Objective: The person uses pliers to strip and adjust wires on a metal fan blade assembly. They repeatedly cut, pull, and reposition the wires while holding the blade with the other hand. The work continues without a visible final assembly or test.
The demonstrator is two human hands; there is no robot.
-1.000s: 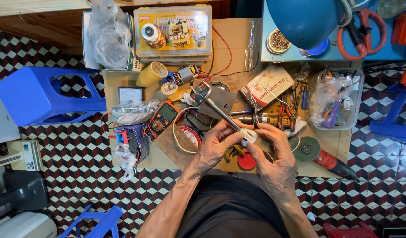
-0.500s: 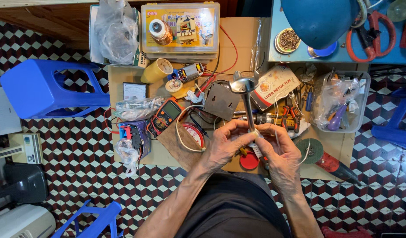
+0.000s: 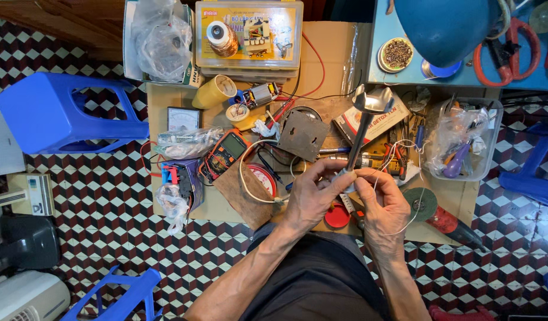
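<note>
Head view, looking straight down, shows both hands meeting over a crowded cardboard-topped worktable (image 3: 167, 98). The left hand (image 3: 312, 196) and the right hand (image 3: 384, 205) close together on the lower end of a metal blender shaft (image 3: 364, 134), a slim grey tube that rises away from the fingertips and flares at its far end into a shiny bell-shaped guard with scalloped edges. The left fingers (image 3: 333, 178) curl round the tube's base from one side, clamped on it; the right fingers (image 3: 369, 177) pinch the same end from the other side, thumb and forefinger pressed together. The base itself is hidden between them, so how it ends cannot be told. A thin white wire (image 3: 412, 219) loops past the back of the right hand. Just beyond the left knuckles lies a red coil of wire (image 3: 263, 177), and further out from them an orange multimeter (image 3: 225, 153) and a rusty square metal plate (image 3: 303, 134). Below the fingertips, toward the wrists, sits a red round cap (image 3: 336, 217). Out past the right hand's little finger rests an angle grinder (image 3: 440, 217) with a grey disc, and beyond that a clear plastic tub (image 3: 467, 142) stuffed with bagged tools.
</note>
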